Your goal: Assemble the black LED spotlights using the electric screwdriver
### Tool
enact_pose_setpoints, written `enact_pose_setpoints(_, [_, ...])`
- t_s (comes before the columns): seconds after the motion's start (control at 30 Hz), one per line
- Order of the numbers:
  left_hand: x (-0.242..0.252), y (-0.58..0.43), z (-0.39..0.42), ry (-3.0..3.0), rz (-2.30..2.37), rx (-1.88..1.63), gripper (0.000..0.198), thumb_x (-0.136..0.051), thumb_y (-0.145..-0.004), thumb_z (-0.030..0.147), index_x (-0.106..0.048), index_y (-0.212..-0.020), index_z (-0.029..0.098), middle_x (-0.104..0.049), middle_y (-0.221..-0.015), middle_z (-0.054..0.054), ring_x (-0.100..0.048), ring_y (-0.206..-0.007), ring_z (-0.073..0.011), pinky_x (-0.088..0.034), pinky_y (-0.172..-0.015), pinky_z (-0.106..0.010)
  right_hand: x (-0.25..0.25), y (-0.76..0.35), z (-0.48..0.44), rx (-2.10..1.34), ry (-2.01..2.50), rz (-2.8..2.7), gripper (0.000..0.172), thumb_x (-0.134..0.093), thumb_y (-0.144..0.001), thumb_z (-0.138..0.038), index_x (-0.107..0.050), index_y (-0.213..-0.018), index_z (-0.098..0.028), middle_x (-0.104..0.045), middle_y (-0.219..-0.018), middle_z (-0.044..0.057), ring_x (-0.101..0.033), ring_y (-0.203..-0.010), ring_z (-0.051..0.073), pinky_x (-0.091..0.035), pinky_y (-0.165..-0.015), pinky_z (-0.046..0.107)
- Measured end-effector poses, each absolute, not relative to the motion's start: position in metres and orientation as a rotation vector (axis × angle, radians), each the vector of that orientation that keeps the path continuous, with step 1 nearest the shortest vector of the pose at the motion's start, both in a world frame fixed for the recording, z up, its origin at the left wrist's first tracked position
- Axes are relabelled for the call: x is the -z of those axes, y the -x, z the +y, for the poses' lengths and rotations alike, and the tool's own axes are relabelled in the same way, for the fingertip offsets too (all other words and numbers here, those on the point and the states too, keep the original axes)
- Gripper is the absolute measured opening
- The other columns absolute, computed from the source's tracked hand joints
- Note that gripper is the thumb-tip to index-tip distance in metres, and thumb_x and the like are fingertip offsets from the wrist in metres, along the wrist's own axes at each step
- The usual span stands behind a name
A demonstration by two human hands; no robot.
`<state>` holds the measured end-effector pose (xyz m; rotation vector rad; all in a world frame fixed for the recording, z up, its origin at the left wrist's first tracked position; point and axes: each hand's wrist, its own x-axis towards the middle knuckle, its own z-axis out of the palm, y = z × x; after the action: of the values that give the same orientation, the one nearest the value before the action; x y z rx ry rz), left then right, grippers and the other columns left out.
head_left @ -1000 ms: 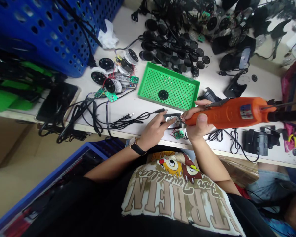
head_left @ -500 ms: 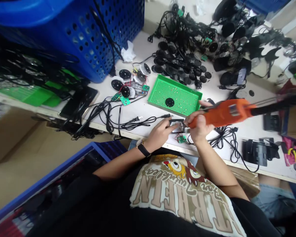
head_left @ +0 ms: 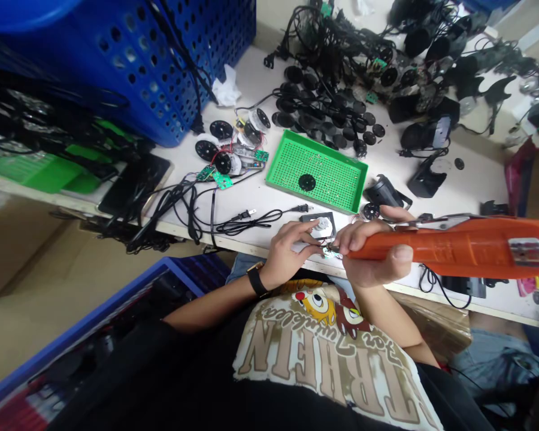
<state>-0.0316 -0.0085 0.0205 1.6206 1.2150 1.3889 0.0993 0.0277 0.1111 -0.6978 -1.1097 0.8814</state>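
Note:
My right hand (head_left: 372, 248) is wrapped round an orange electric screwdriver (head_left: 458, 242), held nearly level, its tip pointing left at a small green circuit board (head_left: 330, 254). My left hand (head_left: 291, 248) pinches the left edge of that board between thumb and a finger. Its index finger reaches along a black square housing (head_left: 332, 219) with a round grey-white part (head_left: 323, 226) inside. The housing lies on the bench just beyond the board. My right fingers partly hide the screwdriver's tip and the board.
A green perforated tray (head_left: 273, 178) holds small screws and a black disc (head_left: 307, 182). To the left lie wired parts with black discs (head_left: 221, 130) and power cords (head_left: 251, 224). Many black discs, cables and housings crowd the back. A blue basket (head_left: 170, 78) stands at back left.
The screwdriver has swung toward me, its tip dropping from the housing to the circuit board. My left fingers have moved from inside the housing to its near side and the board.

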Motion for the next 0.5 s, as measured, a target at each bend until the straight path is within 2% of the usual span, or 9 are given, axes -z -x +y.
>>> enact_pose_setpoints(0.17, [-0.0177, 0.0325, -0.0067, -1.715, 1.258, -1.392, 0.050, -0.086, -0.085, 0.026, -0.067, -0.131, 0.024, -0.077, -0.096, -0.005, -0.076, -0.095, -0.0218, -0.057, -0.095, -0.043, -0.1110, -0.0980, 0.0279, -0.865, 0.720, -1.137, 0.034, -0.058, -0.087, -0.054, -0.064, -0.109, -0.029, -0.049, -0.048, -0.011, -0.046, -0.031, 0.013, -0.049, -0.038, 0.028])
enact_pose_setpoints(0.33, [-0.0191, 0.0307, -0.0062, -1.744, 1.284, -1.381, 0.051, -0.087, -0.083, 0.028, -0.066, -0.130, 0.024, -0.077, -0.085, -0.002, -0.072, -0.103, -0.0253, -0.055, -0.096, -0.045, -0.1077, -0.1021, 0.0263, -0.856, 0.740, -1.139, 0.032, -0.057, -0.089, -0.057, -0.062, -0.107, -0.031, -0.050, -0.050, -0.011, -0.045, -0.032, 0.013, -0.049, -0.038, 0.028])
enact_pose_setpoints(0.5, [-0.0225, 0.0239, -0.0016, -1.752, 1.249, -1.469, 0.054, -0.089, -0.081, 0.029, -0.066, -0.130, 0.025, -0.076, -0.082, -0.001, -0.069, -0.098, -0.0242, -0.054, -0.093, -0.042, -0.1076, -0.1067, 0.0275, -0.862, 0.731, -1.111, 0.032, -0.057, -0.090, -0.057, -0.060, -0.107, -0.030, -0.053, -0.050, -0.011, -0.045, -0.033, 0.013, -0.048, -0.039, 0.029])
